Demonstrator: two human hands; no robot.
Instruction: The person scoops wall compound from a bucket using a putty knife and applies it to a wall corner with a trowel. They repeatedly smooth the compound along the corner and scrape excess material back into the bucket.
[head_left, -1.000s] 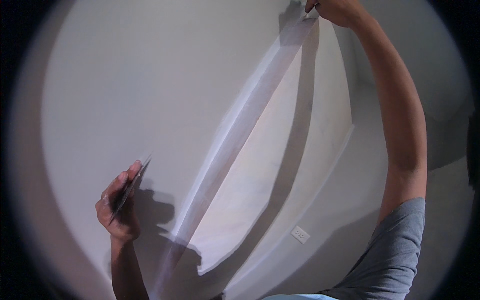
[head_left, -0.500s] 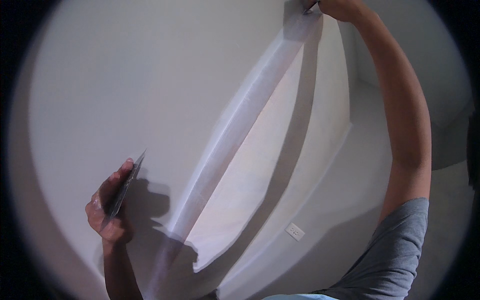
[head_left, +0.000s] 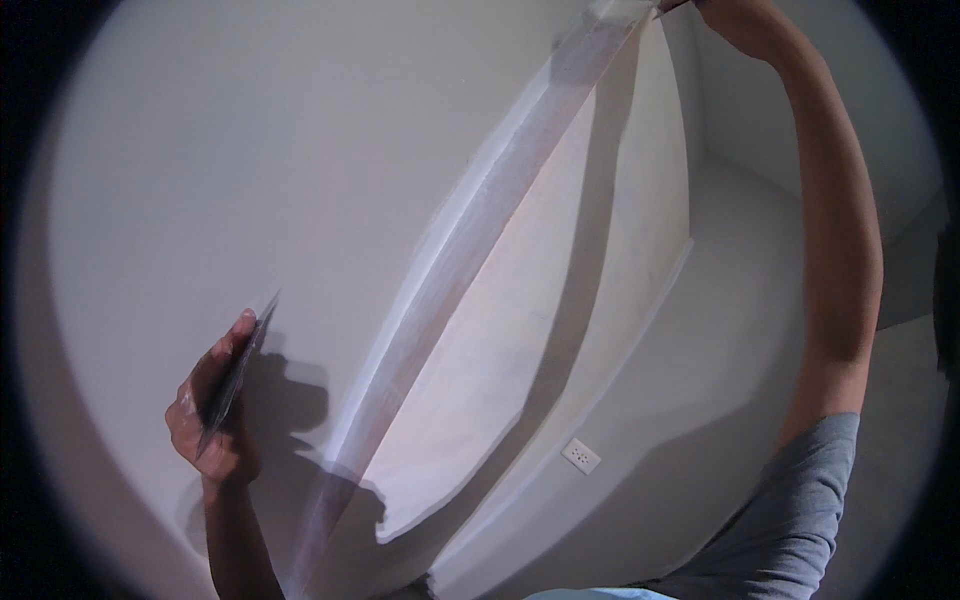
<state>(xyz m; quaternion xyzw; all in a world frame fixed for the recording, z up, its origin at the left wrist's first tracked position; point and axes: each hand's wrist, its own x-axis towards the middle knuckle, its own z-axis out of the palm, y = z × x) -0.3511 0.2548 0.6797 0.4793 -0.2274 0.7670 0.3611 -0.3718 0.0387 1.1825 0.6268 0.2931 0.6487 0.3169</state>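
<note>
Low on the left, my left hand [head_left: 215,400] grips a thin, flat scraper [head_left: 236,378], seen almost edge-on, with whitish smears on the fingers. Its pointed corner is tilted up and to the right, a little off the wall. My right arm reaches up to the top edge of the view, where my right hand [head_left: 738,22] is closed on a putty knife [head_left: 672,8]. Only a dark sliver of that tool shows; the rest is cut off. The knife is at the upper end of a pale, damp-looking strip of filler [head_left: 462,245] that runs diagonally along the wall.
A broad grey wall [head_left: 250,150] fills the left side. Right of the strip lies a lit, cream wall panel [head_left: 480,370] crossed by my arm's shadow. Lower right, a white power outlet [head_left: 580,456] sits on a shaded wall [head_left: 700,370]. A ceiling corner shows at upper right.
My right hand has shifted right and slightly upward, with more of the strip's top uncovered. My left hand with its scraper has drifted slightly left; the view has shifted a bit.
</note>
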